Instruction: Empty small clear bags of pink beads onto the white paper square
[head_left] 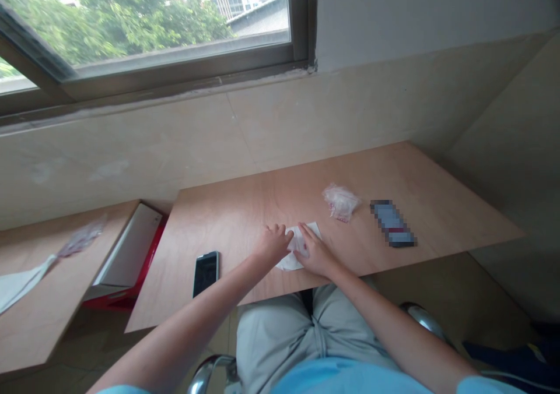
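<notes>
A small white sheet [311, 227], which looks like paper or tissue, lies flat on the wooden table [227, 219] near its front edge. My left hand [275, 246] is at the sheet's left side, its fingers bent and closed at the edge. Part of the sheet is hidden beneath it. From the right, my right hand [315, 255] rests on the sheet with index finger stretched out and thumb apart. Beyond the right hand sits a crumpled bundle of clear plastic bags [341, 201].
A dark phone [206, 273] lies left of my left forearm; another, pixelated phone [394, 224] lies to the right. A second table [35, 318] at left holds a clear bag [83, 236] and white cloth-like material [26, 280]. Between the tables stands a white box [129, 248]. Behind is a wall with a window.
</notes>
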`<action>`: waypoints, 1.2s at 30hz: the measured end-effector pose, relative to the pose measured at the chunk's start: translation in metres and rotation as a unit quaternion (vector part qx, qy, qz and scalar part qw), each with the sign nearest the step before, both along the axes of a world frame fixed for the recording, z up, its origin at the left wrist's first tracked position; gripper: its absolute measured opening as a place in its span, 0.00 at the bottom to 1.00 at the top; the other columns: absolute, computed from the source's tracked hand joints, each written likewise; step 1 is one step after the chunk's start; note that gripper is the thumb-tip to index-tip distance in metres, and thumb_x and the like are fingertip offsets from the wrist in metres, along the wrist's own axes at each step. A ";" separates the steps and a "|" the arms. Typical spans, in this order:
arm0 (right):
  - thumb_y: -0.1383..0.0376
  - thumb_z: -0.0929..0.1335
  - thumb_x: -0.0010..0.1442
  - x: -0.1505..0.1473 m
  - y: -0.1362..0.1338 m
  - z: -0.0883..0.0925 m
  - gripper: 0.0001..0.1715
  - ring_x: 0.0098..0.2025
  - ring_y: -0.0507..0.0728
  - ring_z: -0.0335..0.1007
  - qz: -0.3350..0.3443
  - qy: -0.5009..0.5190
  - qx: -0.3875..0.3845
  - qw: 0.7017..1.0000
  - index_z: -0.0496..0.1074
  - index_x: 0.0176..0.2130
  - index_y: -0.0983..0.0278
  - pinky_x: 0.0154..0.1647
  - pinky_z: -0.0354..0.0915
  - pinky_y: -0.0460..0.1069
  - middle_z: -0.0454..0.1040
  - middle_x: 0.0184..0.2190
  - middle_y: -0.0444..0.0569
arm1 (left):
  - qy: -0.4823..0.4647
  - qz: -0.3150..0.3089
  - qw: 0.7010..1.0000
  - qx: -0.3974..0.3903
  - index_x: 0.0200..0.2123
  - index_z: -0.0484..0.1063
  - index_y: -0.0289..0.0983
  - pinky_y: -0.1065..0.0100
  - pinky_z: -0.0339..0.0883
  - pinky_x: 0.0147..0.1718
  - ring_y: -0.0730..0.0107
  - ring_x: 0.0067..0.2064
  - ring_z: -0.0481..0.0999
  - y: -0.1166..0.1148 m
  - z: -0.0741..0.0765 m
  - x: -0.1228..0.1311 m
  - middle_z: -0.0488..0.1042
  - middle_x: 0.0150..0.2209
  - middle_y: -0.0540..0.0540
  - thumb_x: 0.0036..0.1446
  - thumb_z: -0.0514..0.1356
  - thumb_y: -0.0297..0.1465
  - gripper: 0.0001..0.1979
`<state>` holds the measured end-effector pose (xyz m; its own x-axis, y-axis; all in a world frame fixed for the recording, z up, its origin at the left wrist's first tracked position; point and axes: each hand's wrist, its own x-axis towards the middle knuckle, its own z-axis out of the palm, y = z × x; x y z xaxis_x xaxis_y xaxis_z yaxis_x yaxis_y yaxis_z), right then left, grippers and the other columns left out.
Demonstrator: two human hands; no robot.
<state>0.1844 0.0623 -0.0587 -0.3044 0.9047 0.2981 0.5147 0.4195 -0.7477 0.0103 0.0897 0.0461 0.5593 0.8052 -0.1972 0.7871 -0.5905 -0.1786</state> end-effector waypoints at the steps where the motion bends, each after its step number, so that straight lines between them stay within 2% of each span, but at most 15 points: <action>1: 0.66 0.67 0.61 0.002 0.000 -0.001 0.50 0.74 0.65 0.44 -0.005 0.014 0.001 1.000 0.42 0.74 0.64 0.71 0.53 0.64 0.48 0.73 0.60 | 0.003 0.009 1.000 0.002 0.51 0.71 0.37 0.51 0.61 0.45 0.45 0.48 0.71 0.000 0.001 0.000 0.73 0.48 0.33 0.59 0.65 0.39 0.19; 4: 0.72 0.65 0.58 0.004 0.002 -0.003 0.50 0.74 0.64 0.46 -0.016 0.033 0.011 0.999 0.44 0.73 0.65 0.72 0.54 0.64 0.51 0.72 0.60 | 0.019 0.045 0.999 0.006 0.52 0.71 0.38 0.49 0.62 0.45 0.44 0.48 0.71 -0.002 0.003 0.002 0.72 0.50 0.32 0.59 0.65 0.40 0.20; 9: 0.74 0.64 0.56 0.004 0.003 -0.007 0.49 0.73 0.63 0.48 -0.020 0.037 0.018 0.999 0.47 0.73 0.66 0.71 0.55 0.63 0.53 0.71 0.59 | 0.036 0.098 0.995 -0.004 0.52 0.71 0.40 0.52 0.65 0.40 0.44 0.49 0.69 -0.005 -0.004 0.007 0.70 0.51 0.31 0.61 0.64 0.39 0.18; 12: 0.73 0.64 0.57 0.004 0.002 -0.007 0.47 0.72 0.63 0.51 -0.018 0.039 0.020 0.999 0.50 0.72 0.67 0.71 0.56 0.62 0.56 0.70 0.60 | 0.022 0.095 0.995 0.006 0.51 0.72 0.39 0.54 0.64 0.40 0.48 0.48 0.69 -0.006 -0.011 0.011 0.71 0.48 0.32 0.66 0.56 0.33 0.12; 15: 0.73 0.64 0.57 0.004 0.002 -0.006 0.45 0.71 0.62 0.53 -0.019 0.041 0.017 0.999 0.52 0.71 0.66 0.71 0.56 0.62 0.58 0.69 0.59 | 0.011 0.082 0.996 0.024 0.49 0.74 0.35 0.53 0.64 0.41 0.49 0.48 0.68 -0.006 -0.013 0.015 0.71 0.46 0.31 0.67 0.50 0.27 0.14; 19: 0.73 0.64 0.56 0.004 0.001 -0.006 0.47 0.71 0.63 0.52 -0.010 0.032 0.010 0.999 0.52 0.71 0.65 0.71 0.56 0.62 0.57 0.69 0.58 | 0.024 0.091 0.995 0.042 0.47 0.75 0.32 0.54 0.64 0.41 0.49 0.48 0.67 -0.005 -0.009 0.018 0.71 0.46 0.30 0.66 0.48 0.22 0.16; 25: 0.73 0.64 0.56 0.002 0.000 -0.002 0.48 0.72 0.63 0.49 -0.002 0.012 0.001 1.000 0.50 0.72 0.63 0.71 0.55 0.63 0.57 0.70 0.57 | -0.011 0.104 0.994 0.039 0.47 0.74 0.33 0.52 0.63 0.43 0.47 0.50 0.67 -0.007 -0.002 0.018 0.71 0.47 0.31 0.66 0.50 0.24 0.14; 28: 0.71 0.65 0.58 0.002 -0.002 0.003 0.46 0.73 0.63 0.47 0.017 -0.021 0.014 1.000 0.50 0.72 0.65 0.72 0.53 0.63 0.56 0.70 0.58 | -0.052 0.118 0.991 0.022 0.48 0.73 0.34 0.51 0.63 0.46 0.45 0.52 0.68 -0.002 -0.002 0.007 0.71 0.49 0.31 0.65 0.53 0.24 0.12; 30: 0.68 0.65 0.62 0.000 -0.004 0.005 0.43 0.73 0.64 0.45 0.028 -0.057 0.027 0.998 0.51 0.72 0.66 0.73 0.50 0.63 0.55 0.70 0.59 | -0.120 0.135 0.984 -0.009 0.49 0.72 0.35 0.52 0.64 0.48 0.45 0.53 0.70 0.005 -0.004 -0.006 0.71 0.50 0.32 0.63 0.58 0.28 0.12; 32: 0.64 0.64 0.65 -0.001 -0.004 0.006 0.39 0.74 0.65 0.44 0.031 -0.090 0.036 0.995 0.52 0.71 0.67 0.74 0.46 0.64 0.55 0.70 0.60 | -0.237 0.171 0.953 -0.079 0.51 0.72 0.36 0.53 0.66 0.49 0.48 0.52 0.72 0.013 -0.005 -0.023 0.73 0.50 0.34 0.61 0.61 0.34 0.17; 33: 0.63 0.64 0.67 -0.002 -0.004 0.006 0.38 0.74 0.65 0.43 0.031 -0.102 0.039 0.993 0.52 0.71 0.67 0.74 0.45 0.64 0.54 0.71 0.61 | -0.312 0.203 0.919 -0.132 0.52 0.72 0.36 0.55 0.67 0.48 0.51 0.50 0.74 0.016 -0.006 -0.031 0.74 0.50 0.35 0.62 0.60 0.38 0.18; 34: 0.62 0.64 0.68 -0.003 -0.004 0.005 0.37 0.74 0.66 0.42 0.030 -0.111 0.041 0.993 0.53 0.71 0.68 0.74 0.43 0.65 0.54 0.71 0.61 | -0.389 0.235 0.868 -0.198 0.53 0.71 0.35 0.56 0.69 0.48 0.53 0.49 0.76 0.017 -0.006 -0.038 0.75 0.50 0.36 0.63 0.58 0.42 0.21; 36: 0.60 0.64 0.69 -0.005 -0.005 0.004 0.36 0.74 0.66 0.41 0.030 -0.116 0.042 0.992 0.54 0.71 0.68 0.74 0.42 0.65 0.53 0.71 0.61 | -0.530 0.280 0.738 -0.311 0.57 0.69 0.35 0.57 0.71 0.47 0.56 0.48 0.77 0.017 -0.007 -0.050 0.75 0.51 0.36 0.65 0.52 0.47 0.26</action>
<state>0.1799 0.0577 -0.0542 -0.4270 0.8577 0.2863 0.6409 0.5105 -0.5733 -0.0401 0.1066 0.0392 0.2800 0.9061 -0.3172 0.4421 0.1716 0.8804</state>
